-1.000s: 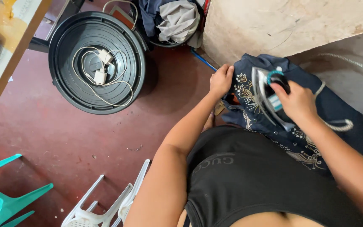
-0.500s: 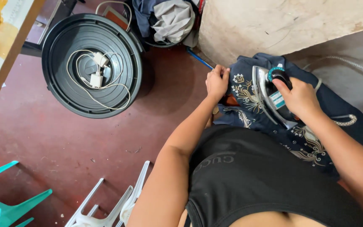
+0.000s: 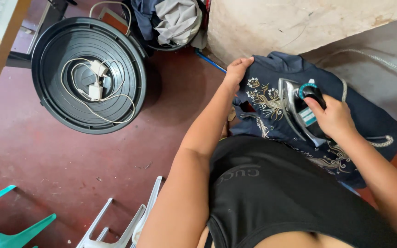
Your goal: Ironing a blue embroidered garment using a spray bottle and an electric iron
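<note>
While the right hand [image 3: 334, 120] wraps the iron's [image 3: 299, 110] handle, the left hand [image 3: 236, 71] pinches the dark embroidered garment [image 3: 272, 98] flat on the surface; soft, limp cloth; iron likely heavy, best gripped by its handle.

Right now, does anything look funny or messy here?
A white charger with its cord lies coiled on an upturned dark bin lid on the floor. The right hand holds the iron on the blue shirt; the left hand grips the shirt's edge.

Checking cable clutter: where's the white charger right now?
Head view, upper left: the white charger lies with its coiled cord inside the upturned dark round lid on the red floor, left of both hands.
</note>
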